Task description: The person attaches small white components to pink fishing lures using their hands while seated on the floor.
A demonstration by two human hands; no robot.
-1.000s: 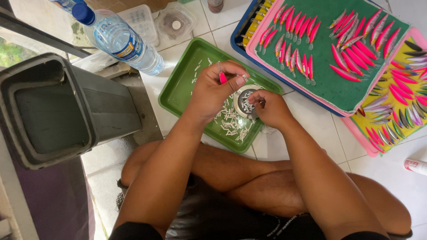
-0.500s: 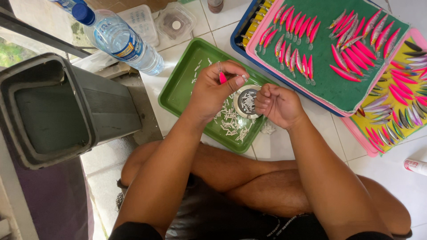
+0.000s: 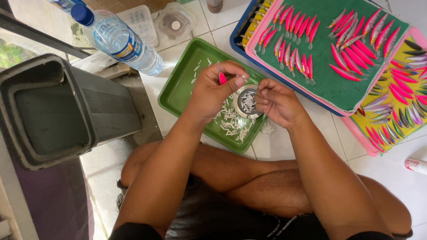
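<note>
Far left of the fingers: dark grey bin (image 3: pixel 53 111) standing on the tiled floor (image 3: pixel 284 146); clear water bottle (image 3: pixel 116 39) with a blue cap lying beyond it.
Left hand (image 3: pixel 212 92): raised over the green tray (image 3: pixel 182 84), forearm slanting up from the lap, fingers (image 3: pixel 235 80) pinched narrow on a small pink lure (image 3: pixel 222 78).
Under the fingers: small white pieces (image 3: pixel 229 120) scattered in the tray, more in a round metal dish (image 3: pixel 247 101).
Right hand (image 3: pixel 278 103): just beside the left, curled, fingertips drawn close together by the dish; whether a piece sits between them, impossible to tell.
Right of the fingers: rows of pink lures (image 3: pixel 311 44) laid out on a green mat (image 3: pixel 356 89); silver and pink ones on a yellow mat (image 3: pixel 396 106).
Progress: seemingly well along, many lures already in rows, loose pieces left in the tray.
</note>
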